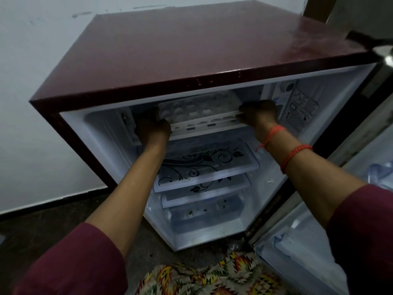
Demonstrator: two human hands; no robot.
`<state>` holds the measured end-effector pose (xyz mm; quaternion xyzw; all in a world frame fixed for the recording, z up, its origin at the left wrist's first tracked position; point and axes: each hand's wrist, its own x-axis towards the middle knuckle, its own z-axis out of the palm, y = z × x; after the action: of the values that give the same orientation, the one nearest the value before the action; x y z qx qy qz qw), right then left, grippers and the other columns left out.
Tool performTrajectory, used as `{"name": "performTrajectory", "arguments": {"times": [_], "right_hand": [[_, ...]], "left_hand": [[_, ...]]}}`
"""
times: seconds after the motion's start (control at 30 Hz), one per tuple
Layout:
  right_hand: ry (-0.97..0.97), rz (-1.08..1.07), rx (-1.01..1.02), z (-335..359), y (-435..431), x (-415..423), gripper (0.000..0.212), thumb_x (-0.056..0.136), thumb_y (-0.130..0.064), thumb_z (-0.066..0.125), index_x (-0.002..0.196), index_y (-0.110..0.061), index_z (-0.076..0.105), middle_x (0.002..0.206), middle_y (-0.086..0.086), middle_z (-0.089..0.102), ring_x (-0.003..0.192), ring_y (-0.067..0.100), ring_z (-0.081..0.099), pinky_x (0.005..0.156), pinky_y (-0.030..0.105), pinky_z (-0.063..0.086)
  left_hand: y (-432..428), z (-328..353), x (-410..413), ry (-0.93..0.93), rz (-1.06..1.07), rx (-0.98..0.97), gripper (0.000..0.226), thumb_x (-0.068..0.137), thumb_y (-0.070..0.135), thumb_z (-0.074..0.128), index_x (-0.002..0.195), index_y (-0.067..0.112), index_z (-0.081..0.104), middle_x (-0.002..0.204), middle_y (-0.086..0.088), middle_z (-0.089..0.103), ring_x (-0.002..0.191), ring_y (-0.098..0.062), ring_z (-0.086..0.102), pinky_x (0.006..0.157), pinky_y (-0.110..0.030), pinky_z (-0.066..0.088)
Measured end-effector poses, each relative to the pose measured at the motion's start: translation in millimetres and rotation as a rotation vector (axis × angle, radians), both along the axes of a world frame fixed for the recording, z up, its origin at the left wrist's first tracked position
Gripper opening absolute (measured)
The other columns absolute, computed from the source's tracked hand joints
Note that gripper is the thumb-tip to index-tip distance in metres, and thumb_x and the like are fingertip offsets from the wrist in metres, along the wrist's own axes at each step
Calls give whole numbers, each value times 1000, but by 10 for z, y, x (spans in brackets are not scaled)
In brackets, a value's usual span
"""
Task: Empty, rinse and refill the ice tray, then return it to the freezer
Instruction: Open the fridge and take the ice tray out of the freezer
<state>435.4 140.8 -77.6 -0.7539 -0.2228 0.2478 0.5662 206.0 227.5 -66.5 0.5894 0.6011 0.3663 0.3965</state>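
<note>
A white ice tray (197, 111) with rounded cells lies in the freezer compartment (110, 124) at the top of a small maroon fridge (191, 45). My left hand (152, 128) grips the tray's left end, fingers curled round it. At the right end, my right hand (258, 117) holds the tray's front rim. The tray's back half is dim under the fridge top, and what is in its cells cannot be made out.
Below the freezer sit two glass shelves (204, 165) with a black floral print and a crisper drawer (204, 213). The open fridge door (319, 241) stands at the right with a plastic bottle in its rack. A white wall is at the left, dark floor below.
</note>
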Motion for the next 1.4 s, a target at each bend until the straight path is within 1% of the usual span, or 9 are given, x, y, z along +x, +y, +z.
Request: {"name": "performTrajectory", "arguments": {"times": [0.17, 0.37, 0.5, 0.7, 0.87, 1.0, 1.17, 1.3, 1.4], "right_hand": [[147, -165, 67, 25, -390, -202, 22, 85, -5, 76, 106, 1, 70, 109, 14, 70, 84, 24, 72, 67, 30, 63], [192, -218, 77, 59, -946, -429, 17, 86, -3, 72, 75, -15, 68, 78, 6, 72, 79, 26, 75, 81, 42, 63], [219, -279, 108, 66, -1334, -588, 13, 88, 1, 67, 78, -8, 69, 79, 8, 70, 81, 25, 72, 75, 33, 63], [280, -355, 105, -108, -1848, -716, 21, 82, -1, 66, 71, -18, 73, 75, 5, 74, 74, 21, 72, 82, 42, 62], [305, -413, 111, -123, -2255, -871, 18, 85, 0, 66, 84, -16, 74, 90, 6, 75, 75, 14, 71, 70, 26, 60], [318, -473, 93, -262, -2622, -1003, 19, 85, -3, 70, 102, -11, 77, 92, 3, 77, 82, 15, 75, 75, 28, 61], [364, -545, 97, -461, -3139, -1233, 24, 85, -5, 74, 108, -8, 75, 96, 5, 77, 86, 16, 74, 81, 32, 61], [393, -608, 94, -574, -3583, -1404, 29, 86, -3, 74, 115, -7, 73, 100, 6, 77, 88, 17, 75, 80, 31, 61], [434, -659, 107, -593, -3903, -1488, 28, 89, 0, 70, 116, -7, 71, 92, 0, 76, 82, 11, 73, 79, 28, 61]], "left_hand": [[-262, 35, -154, -120, -28, 54, 46, 93, -3, 58, 136, 12, 61, 136, -6, 62, 120, -15, 59, 83, -7, 38], [-728, 92, -301, -221, -42, 35, 44, 88, -8, 64, 130, 7, 64, 127, -8, 67, 114, -20, 65, 103, -28, 50], [-1037, 81, -377, -287, -60, 15, 48, 86, -10, 65, 132, 3, 62, 125, -10, 69, 108, -17, 68, 96, -29, 56], [-1475, 26, -454, -337, -90, -21, 49, 88, -11, 64, 135, 5, 59, 127, -6, 66, 104, -13, 66, 81, -12, 56], [-1799, -61, -499, -376, -58, -91, 52, 87, -10, 67, 136, 5, 59, 129, -8, 66, 109, -13, 67, 95, -27, 56], [-2035, -172, -524, -380, -60, -141, 51, 87, -11, 67, 135, 4, 59, 127, -10, 66, 112, -14, 67, 99, -30, 55], [-2349, -323, -506, -347, -89, -169, 47, 88, -12, 66, 133, 2, 60, 121, -7, 66, 101, -9, 67, 85, -13, 54], [-2618, -449, -492, -302, -143, -228, 49, 88, -11, 66, 134, 3, 59, 125, -11, 67, 109, -16, 68, 96, -25, 56], [-2899, -505, -448, -262, -185, -265, 52, 88, -12, 66, 136, 3, 58, 124, -9, 67, 108, -14, 67, 89, -15, 55]]}}
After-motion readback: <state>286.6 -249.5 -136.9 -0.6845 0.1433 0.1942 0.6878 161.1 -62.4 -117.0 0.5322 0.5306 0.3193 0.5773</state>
